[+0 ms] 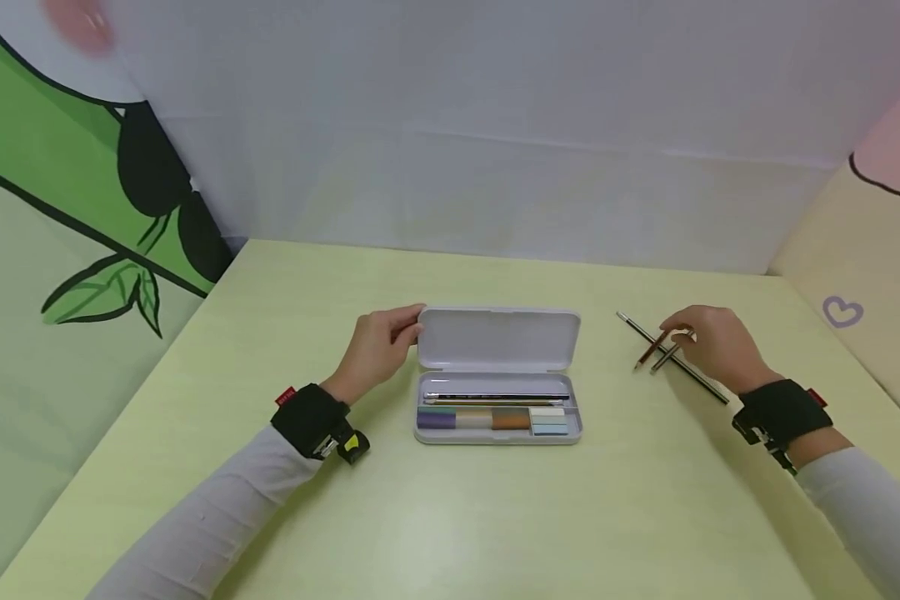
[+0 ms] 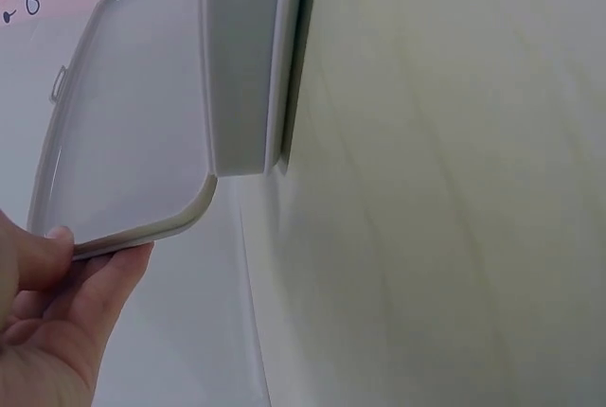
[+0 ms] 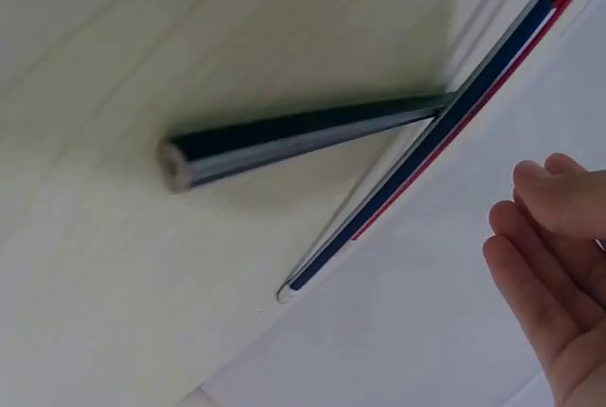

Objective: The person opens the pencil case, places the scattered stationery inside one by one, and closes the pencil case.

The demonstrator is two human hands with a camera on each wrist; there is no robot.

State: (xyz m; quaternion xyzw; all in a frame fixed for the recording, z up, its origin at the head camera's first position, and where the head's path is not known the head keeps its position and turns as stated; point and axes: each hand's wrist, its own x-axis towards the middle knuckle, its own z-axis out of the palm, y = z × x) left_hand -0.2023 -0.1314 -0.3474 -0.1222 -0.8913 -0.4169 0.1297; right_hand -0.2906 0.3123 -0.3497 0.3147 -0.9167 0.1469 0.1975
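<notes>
A white pencil case (image 1: pixel 498 441) lies on the table with its lid (image 1: pixel 498 337) raised. My left hand (image 1: pixel 375 348) pinches the lid's left edge between thumb and fingers, as the left wrist view also shows. Inside the case, pencils (image 1: pixel 495 397) lie above a row of coloured blocks (image 1: pixel 437 418). On the right, a long dark pencil (image 1: pixel 705 386) is crossed by a reddish pencil (image 1: pixel 648 354) and another slim pencil (image 1: pixel 663 360). My right hand (image 1: pixel 720 346) hovers by them, fingers loosely bent; in the right wrist view nothing is between thumb and fingertips, apart from the striped pencil (image 3: pixel 454 114).
A pale yellow table (image 1: pixel 457 517) carries everything. White cloth (image 1: pixel 457 192) rises behind its back edge, with a green leaf-printed panel (image 1: pixel 82 208) at left and a cream panel (image 1: pixel 870 250) with a heart at right.
</notes>
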